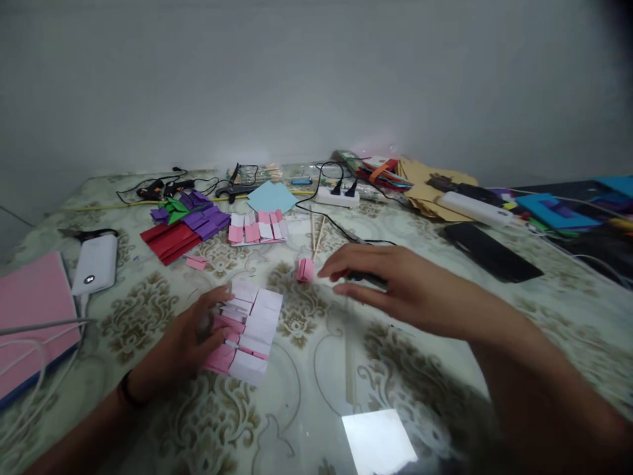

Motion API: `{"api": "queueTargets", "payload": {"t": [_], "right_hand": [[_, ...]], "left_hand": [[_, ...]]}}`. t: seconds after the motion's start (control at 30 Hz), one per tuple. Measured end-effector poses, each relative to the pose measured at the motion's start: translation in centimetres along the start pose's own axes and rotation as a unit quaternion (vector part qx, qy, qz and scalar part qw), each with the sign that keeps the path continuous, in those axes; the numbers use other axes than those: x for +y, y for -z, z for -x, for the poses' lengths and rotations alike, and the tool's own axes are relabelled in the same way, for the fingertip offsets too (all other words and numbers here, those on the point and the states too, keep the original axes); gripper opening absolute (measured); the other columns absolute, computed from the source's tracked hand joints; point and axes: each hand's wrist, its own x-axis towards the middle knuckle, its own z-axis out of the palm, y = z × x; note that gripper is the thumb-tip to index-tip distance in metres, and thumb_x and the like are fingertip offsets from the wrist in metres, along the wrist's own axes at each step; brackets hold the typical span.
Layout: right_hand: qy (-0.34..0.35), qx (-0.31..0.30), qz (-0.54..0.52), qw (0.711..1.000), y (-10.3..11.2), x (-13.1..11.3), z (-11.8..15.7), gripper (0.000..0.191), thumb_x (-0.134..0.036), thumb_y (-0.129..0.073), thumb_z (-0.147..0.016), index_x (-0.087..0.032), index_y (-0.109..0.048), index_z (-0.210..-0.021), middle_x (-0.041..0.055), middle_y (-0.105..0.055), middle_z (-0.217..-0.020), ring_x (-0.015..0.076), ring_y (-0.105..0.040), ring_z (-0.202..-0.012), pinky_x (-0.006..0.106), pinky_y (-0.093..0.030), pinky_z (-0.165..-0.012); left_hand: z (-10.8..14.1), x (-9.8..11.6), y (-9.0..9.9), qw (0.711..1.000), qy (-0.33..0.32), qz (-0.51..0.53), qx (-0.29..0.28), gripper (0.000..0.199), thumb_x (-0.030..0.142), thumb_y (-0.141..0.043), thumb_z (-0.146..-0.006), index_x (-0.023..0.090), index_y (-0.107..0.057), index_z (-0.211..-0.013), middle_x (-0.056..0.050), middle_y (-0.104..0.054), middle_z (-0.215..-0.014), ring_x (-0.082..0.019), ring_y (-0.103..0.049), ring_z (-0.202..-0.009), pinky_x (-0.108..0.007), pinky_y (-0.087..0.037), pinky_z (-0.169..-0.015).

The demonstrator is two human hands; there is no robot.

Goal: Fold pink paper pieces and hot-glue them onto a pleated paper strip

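My left hand [198, 330] is closed on the left part of a pink and white folded paper [257, 330], thumb and fingers pressed at its raised folds. The paper is tilted, its white panels facing up. My right hand [390, 280] hovers to the right with fingers stretched and the thumb apart. A dark slim object [368, 280] shows in the gap between its fingers and thumb; whether it lies behind the hand or touches it, I cannot tell. Just left of those fingertips sits a small pink folded paper piece [305, 270].
Thin wooden sticks [319, 237] lie behind the pink piece. Further back are another pink-and-white folded paper [257, 227], purple folded paper [206, 221], red folded paper [169, 241] and a power strip [337, 196]. A power bank [96, 264] is left, a black phone [489, 251] right.
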Motion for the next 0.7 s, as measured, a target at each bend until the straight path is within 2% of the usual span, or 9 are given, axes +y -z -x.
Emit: {"api": "queueTargets", "payload": {"t": [0.07,0.13,0.23,0.3,0.33,0.4,0.5,0.6,0.7], "right_hand": [[-0.055,0.029,0.071,0.996,0.0,2.6,1.2,0.031,-0.042,-0.048,-0.104,-0.024,-0.07,-0.115,0.0062,-0.071,-0.115,0.0177,-0.068,-0.099,0.031,-0.052,-0.089],[-0.119,0.03,0.131,0.984,-0.8,5.9,2.6,0.033,-0.042,-0.048,-0.102,-0.021,-0.07,-0.116,0.0107,-0.07,-0.119,0.0228,-0.067,-0.106,0.037,-0.053,-0.093],[-0.257,0.06,0.235,0.936,-2.3,10.9,4.9,0.04,-0.043,-0.062,-0.091,-0.015,-0.07,-0.119,0.0173,-0.07,-0.118,0.0322,-0.066,-0.11,0.045,-0.055,-0.095],[-0.305,0.074,0.261,0.913,-2.9,13.3,6.0,0.045,-0.048,-0.061,-0.091,-0.014,-0.07,-0.121,0.0178,-0.07,-0.116,0.0334,-0.066,-0.109,0.046,-0.055,-0.095],[-0.311,0.079,0.261,0.91,-3.1,14.1,6.4,0.048,-0.05,-0.062,-0.09,-0.015,-0.07,-0.121,0.0172,-0.071,-0.114,0.0327,-0.067,-0.106,0.044,-0.056,-0.092],[-0.308,0.081,0.245,0.916,-3.1,14.8,6.6,0.049,-0.053,-0.063,-0.089,-0.016,-0.07,-0.119,0.0156,-0.072,-0.109,0.0297,-0.069,-0.097,0.04,-0.057,-0.086],[-0.303,0.067,0.212,0.927,-3.1,14.5,6.2,0.05,-0.051,-0.065,-0.087,-0.016,-0.07,-0.122,0.0136,-0.073,-0.109,0.0262,-0.07,-0.09,0.036,-0.056,-0.08],[-0.31,0.062,0.2,0.928,-3.1,13.6,5.6,0.051,-0.047,-0.067,-0.085,-0.016,-0.069,-0.126,0.0128,-0.073,-0.109,0.0244,-0.069,-0.088,0.034,-0.055,-0.079],[-0.316,0.065,0.196,0.926,-3.1,12.9,5.2,0.045,-0.044,-0.068,-0.085,-0.017,-0.071,-0.121,0.0114,-0.071,-0.107,0.0232,-0.069,-0.089,0.032,-0.054,-0.078]], "left_hand": [[0.0,0.2,0.3,0.999,-0.041,-0.006,-0.029,0.052,0.037,-0.056,-0.096,0.031,-0.043,-0.147,-0.005,-0.056,-0.153,-0.024,-0.059,-0.138,-0.043,-0.056,-0.114],[0.2,1.0,0.7,0.997,-0.072,-0.021,-0.023,0.055,0.034,-0.055,-0.097,0.031,-0.04,-0.15,-0.005,-0.056,-0.153,-0.023,-0.06,-0.137,-0.041,-0.057,-0.113],[1.0,3.1,0.9,0.995,-0.065,-0.069,0.042,0.056,0.034,-0.054,-0.098,0.032,-0.039,-0.153,-0.006,-0.053,-0.155,-0.025,-0.058,-0.138,-0.044,-0.057,-0.113],[1.6,4.8,0.3,0.989,-0.069,-0.103,0.079,0.065,0.045,-0.062,-0.093,0.031,-0.04,-0.152,-0.009,-0.051,-0.154,-0.031,-0.056,-0.137,-0.052,-0.057,-0.11],[1.9,5.7,-0.2,0.986,-0.056,-0.129,0.091,0.069,0.049,-0.066,-0.089,0.031,-0.042,-0.151,-0.011,-0.05,-0.154,-0.034,-0.053,-0.139,-0.057,-0.056,-0.109],[2.1,7.1,-1.4,0.977,-0.032,-0.181,0.113,0.078,0.054,-0.074,-0.081,0.028,-0.045,-0.148,-0.014,-0.044,-0.157,-0.04,-0.049,-0.139,-0.064,-0.055,-0.107],[2.0,8.4,-3.0,0.971,-0.031,-0.214,0.101,0.088,0.053,-0.081,-0.073,0.026,-0.044,-0.148,-0.016,-0.042,-0.157,-0.04,-0.051,-0.137,-0.061,-0.057,-0.104],[1.4,8.7,-4.0,0.97,-0.037,-0.229,0.078,0.092,0.049,-0.082,-0.072,0.026,-0.041,-0.151,-0.015,-0.042,-0.157,-0.038,-0.05,-0.139,-0.058,-0.056,-0.106],[0.9,8.3,-4.6,0.965,-0.06,-0.249,0.047,0.085,0.046,-0.08,-0.073,0.025,-0.046,-0.148,-0.014,-0.045,-0.156,-0.039,-0.047,-0.142,-0.059,-0.053,-0.109]]}}
